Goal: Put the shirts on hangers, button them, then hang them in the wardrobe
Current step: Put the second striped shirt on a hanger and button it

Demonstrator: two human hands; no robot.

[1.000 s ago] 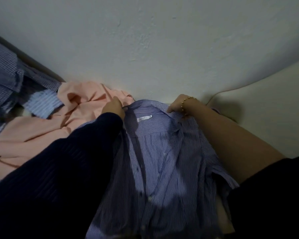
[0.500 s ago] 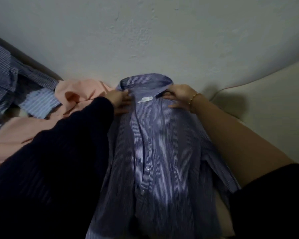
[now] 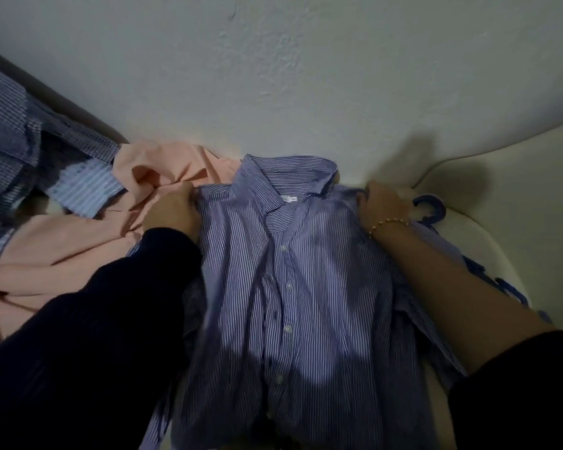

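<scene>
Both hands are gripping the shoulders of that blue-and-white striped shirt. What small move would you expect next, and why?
Probably the right hand should let go of the blue-and-white striped shirt and reach for the blue plastic hanger just beside it. The shirt lies spread out, no hook shows at its collar, and the left hand holds the other shoulder.

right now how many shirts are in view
3: the striped shirt held at both shoulders, the peach shirt left of it, the checked shirt far left. A pale striped piece between them may be a fourth; others may lie hidden.
</scene>
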